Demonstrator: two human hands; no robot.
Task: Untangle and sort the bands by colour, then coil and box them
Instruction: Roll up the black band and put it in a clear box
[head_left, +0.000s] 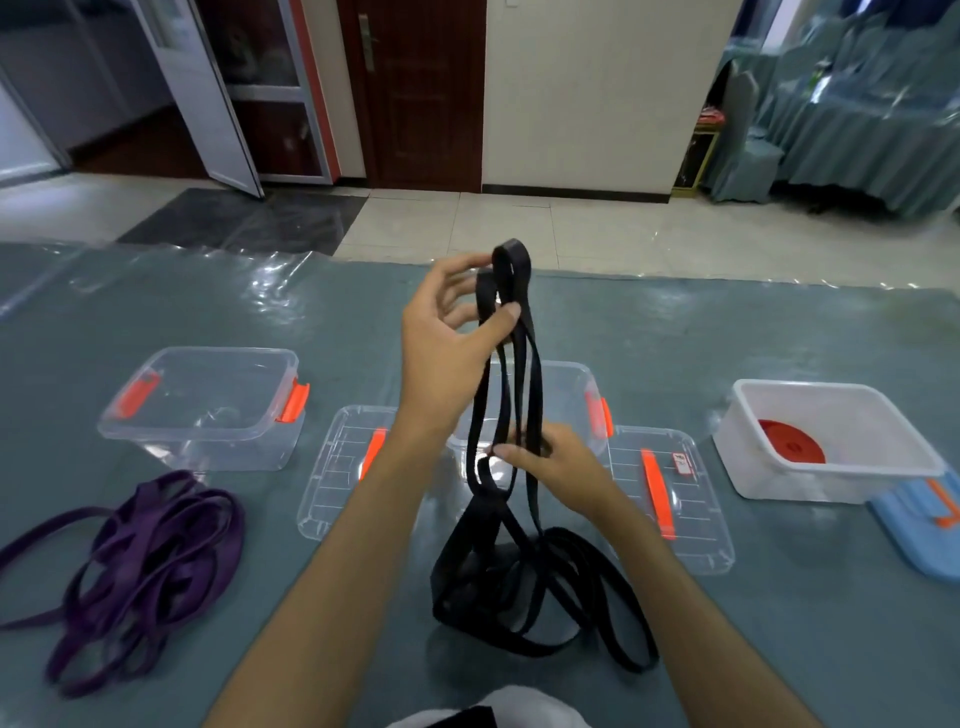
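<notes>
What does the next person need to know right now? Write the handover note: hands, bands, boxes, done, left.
Left hand: raised, pinching the top loops of the black bands.
Right hand: lower, gripping the same strands; the rest trails in a tangle on the table.
Purple bands: loose heap at left, uncoiled.
Red coil: already in the white box.
Two clear boxes hold no bands I can see; their lids lie beside them.
Left: coil and box black, then purple.
</notes>
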